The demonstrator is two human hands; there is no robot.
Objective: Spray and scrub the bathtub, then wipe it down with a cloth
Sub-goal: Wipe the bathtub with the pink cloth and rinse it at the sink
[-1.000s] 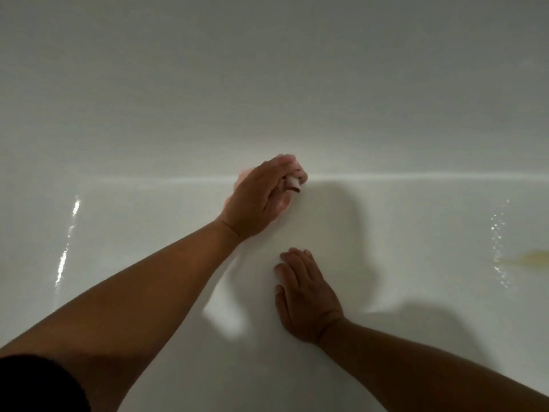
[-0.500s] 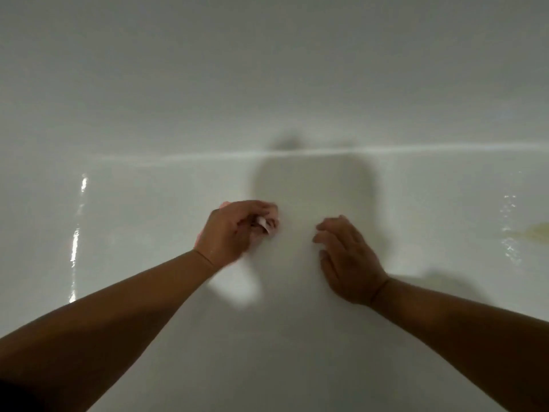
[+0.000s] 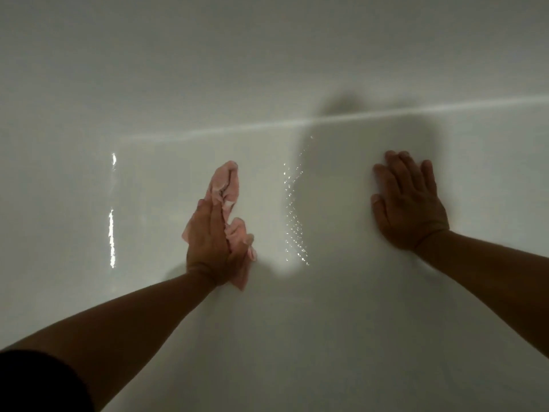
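Broadly, the white bathtub (image 3: 326, 337) fills the view, its glossy floor meeting the far wall at a pale crease. The right grip (image 3: 410, 203) lies flat on that floor with fingers straight and spread, holding nothing (it looks like a brace). Well apart from it, the left grip (image 3: 212, 248) presses on the pink cloth (image 3: 227, 185), fingers laid along it and the thumb closed over a bunched fold, so it has hold of the cloth.

The cloth lies on the tub floor under and ahead of that grip. It is crumpled into a loose strip whose long axis runs away from the person, its free end pointing toward the crease. It looks light, limp and probably damp. It should slide easily on the enamel and bunch when pushed, so it is best gathered in the palm. Droplets (image 3: 294, 221) glint just beside it.
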